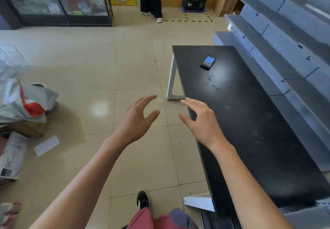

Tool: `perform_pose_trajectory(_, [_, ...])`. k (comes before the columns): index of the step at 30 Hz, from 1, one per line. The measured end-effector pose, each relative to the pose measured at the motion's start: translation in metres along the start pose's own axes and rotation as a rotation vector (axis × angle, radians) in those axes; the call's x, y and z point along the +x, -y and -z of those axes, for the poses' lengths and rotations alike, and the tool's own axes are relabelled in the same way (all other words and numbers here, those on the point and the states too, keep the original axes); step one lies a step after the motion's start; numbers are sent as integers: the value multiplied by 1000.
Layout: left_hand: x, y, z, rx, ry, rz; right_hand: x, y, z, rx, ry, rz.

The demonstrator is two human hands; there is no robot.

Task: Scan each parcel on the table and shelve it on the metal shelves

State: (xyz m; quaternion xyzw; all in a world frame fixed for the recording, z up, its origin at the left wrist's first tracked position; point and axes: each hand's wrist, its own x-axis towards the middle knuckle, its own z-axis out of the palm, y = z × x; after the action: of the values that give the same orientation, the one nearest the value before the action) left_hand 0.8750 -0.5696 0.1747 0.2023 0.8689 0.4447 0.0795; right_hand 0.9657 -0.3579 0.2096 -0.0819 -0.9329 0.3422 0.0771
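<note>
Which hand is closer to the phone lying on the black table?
Right. The right hand hovers over the near-left edge of the black table, with the phone further along the tabletop. The left hand is over the floor, off the table.

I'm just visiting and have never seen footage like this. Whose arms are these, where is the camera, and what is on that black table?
There is no robot here. A person wears a wide-angle camera on the head, which looks forward and down, so you see that person's own arms reaching out. The left hand and the right hand are both open, with relaxed, spread fingers, and hold nothing. The right hand is over the near edge of the black table; the left is over the tiled floor. The only thing on the table is a small dark device with a screen, probably the scanner. The grey metal shelves stand beside the table on the right. Parcels in grey bags lie in a pile on the floor at the left.
</note>
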Motion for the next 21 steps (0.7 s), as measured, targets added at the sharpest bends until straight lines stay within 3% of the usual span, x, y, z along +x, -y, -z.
perform_pose_trajectory(8, [90, 12, 13, 13, 72, -12, 83, -7, -5, 26, -34, -66])
perform_pose_trajectory(21, [267, 18, 6, 146, 177, -46, 243, -81, -1, 78, -54, -160])
